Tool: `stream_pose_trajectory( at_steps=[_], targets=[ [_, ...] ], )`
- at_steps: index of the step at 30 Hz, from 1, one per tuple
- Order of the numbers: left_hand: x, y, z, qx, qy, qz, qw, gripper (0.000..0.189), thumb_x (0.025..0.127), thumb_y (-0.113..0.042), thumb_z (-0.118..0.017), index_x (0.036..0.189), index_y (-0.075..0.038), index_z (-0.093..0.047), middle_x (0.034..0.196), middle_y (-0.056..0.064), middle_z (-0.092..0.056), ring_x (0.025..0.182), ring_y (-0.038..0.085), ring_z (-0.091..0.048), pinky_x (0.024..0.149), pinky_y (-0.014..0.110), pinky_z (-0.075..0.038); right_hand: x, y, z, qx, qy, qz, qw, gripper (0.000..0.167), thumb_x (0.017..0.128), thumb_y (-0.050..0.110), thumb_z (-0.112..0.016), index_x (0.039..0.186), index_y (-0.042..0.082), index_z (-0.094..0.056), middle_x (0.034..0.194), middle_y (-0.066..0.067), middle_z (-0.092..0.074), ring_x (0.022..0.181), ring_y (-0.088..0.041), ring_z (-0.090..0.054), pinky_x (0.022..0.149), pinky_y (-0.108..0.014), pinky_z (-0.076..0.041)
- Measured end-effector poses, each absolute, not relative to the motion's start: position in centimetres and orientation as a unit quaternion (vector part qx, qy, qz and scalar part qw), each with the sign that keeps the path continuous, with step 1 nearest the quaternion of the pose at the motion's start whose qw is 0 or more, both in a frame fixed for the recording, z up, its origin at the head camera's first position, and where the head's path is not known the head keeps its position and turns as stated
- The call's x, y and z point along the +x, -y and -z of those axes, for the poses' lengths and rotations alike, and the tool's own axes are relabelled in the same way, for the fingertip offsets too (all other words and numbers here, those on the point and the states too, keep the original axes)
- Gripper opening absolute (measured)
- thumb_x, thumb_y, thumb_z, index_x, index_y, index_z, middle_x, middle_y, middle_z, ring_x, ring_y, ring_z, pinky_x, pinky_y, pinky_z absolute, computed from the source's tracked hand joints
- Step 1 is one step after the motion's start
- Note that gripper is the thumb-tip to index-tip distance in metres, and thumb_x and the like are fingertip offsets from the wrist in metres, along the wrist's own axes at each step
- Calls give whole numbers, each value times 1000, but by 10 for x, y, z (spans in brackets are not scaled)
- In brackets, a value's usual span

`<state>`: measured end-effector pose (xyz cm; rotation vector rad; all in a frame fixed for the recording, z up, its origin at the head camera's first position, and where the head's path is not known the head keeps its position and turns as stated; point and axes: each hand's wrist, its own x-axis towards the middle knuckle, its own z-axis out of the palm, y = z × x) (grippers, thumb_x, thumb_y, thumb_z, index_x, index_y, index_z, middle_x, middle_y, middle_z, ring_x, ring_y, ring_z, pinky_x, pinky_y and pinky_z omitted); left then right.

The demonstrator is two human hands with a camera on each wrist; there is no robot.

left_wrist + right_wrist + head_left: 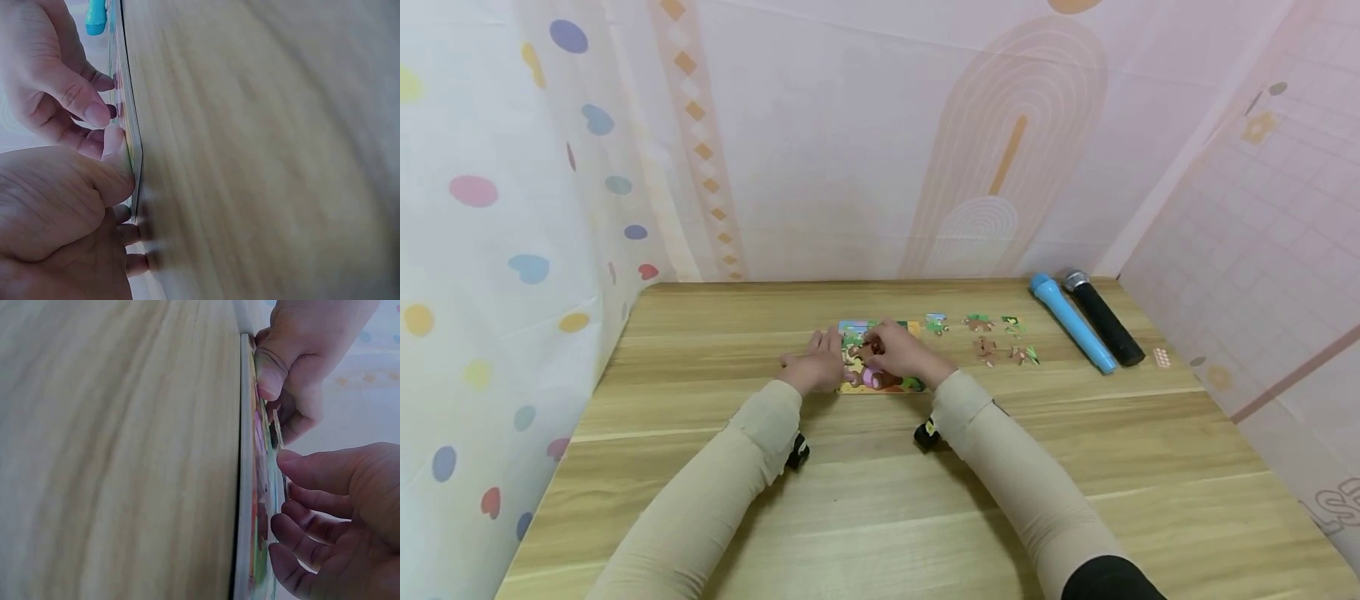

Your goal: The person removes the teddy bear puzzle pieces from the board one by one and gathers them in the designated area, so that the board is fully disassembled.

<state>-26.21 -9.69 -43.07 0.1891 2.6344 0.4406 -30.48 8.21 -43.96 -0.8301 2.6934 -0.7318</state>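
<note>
A colourful jigsaw puzzle [867,387] with a cartoon picture lies flat near the middle of the table. Over it, my right hand [901,351] pinches a thin puzzle piece [279,430] between thumb and fingers; the piece is seen edge-on in the right wrist view, close above the picture. At the puzzle's left edge rests my left hand [817,365], its fingers stretched forward and its thumb [114,145] against the board. Both hands cover part of the picture. Several loose pieces [984,350] lie to the right of the board.
Toward the table's back right lie a blue microphone [1073,323] and a black microphone [1108,325] side by side. Beside them is a small card with pinkish dots [1162,357]. Patterned cloth walls [820,167] enclose the table at the back and sides.
</note>
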Motion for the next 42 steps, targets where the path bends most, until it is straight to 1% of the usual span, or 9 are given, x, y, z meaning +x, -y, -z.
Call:
stream_pose_trajectory(
  at_steps=[3,9,15,19,24,29,36,39,42],
  targets=[
    [-263,97,432,70,-957,-157,232,87,108,-35,-46,159,-1,15,169,17,10,155,32,10,107,82,-5,-306,-86,439,-282,-916,260,115,40,99,13,-68,135,-1,-60,124,-14,-57,107,-24,-57,92,-38,-52],
    [-263,99,431,63,-955,-175,230,88,107,-35,-48,159,-2,15,169,16,12,155,31,12,109,81,-2,-306,-101,435,-271,-919,267,107,38,98,12,-68,133,-1,-61,122,-12,-58,104,-23,-58,87,-36,-53],
    [-263,99,431,78,-960,-158,217,89,107,-36,-49,159,2,12,168,20,8,155,35,7,107,83,-6,-304,-120,428,-255,-916,284,123,40,99,12,-67,135,-2,-58,133,-15,-52,112,-26,-57,90,-37,-53],
    [-263,99,432,80,-961,-153,218,89,107,-37,-49,159,2,11,168,20,8,155,36,7,106,84,-7,-303,-132,424,-250,-918,285,118,40,100,12,-66,136,-4,-57,137,-17,-49,113,-28,-58,90,-36,-54],
    [-263,99,432,80,-960,-154,218,89,107,-36,-49,159,2,12,168,19,9,155,36,7,106,84,-6,-306,-148,426,-237,-920,292,109,38,99,9,-67,133,-4,-58,133,-17,-51,112,-29,-59,89,-36,-54],
    [-262,99,432,82,-960,-159,216,89,107,-36,-49,159,2,12,168,19,9,155,36,8,106,84,-5,-308,-164,427,-233,-920,299,101,37,99,5,-65,134,-6,-57,129,-19,-51,112,-31,-58,92,-40,-53],
    [-264,100,435,83,-958,-163,219,88,108,-36,-47,159,1,14,168,18,11,155,35,10,106,84,-3,-307,-183,425,-208,-925,301,100,37,99,5,-64,133,-6,-58,130,-19,-51,105,-29,-58,83,-37,-52],
    [-264,100,436,82,-958,-166,219,88,108,-35,-48,159,0,14,168,18,12,155,35,10,106,84,-2,-307,-189,424,-198,-925,307,101,36,100,4,-64,134,-6,-58,132,-19,-52,109,-31,-59,86,-38,-54],
    [-263,100,435,79,-957,-174,219,88,107,-35,-48,159,-1,14,168,17,12,155,34,11,106,83,-1,-306,-195,424,-193,-921,319,108,38,100,2,-62,136,-8,-56,133,-21,-50,117,-36,-57,93,-42,-53]
  ],
)
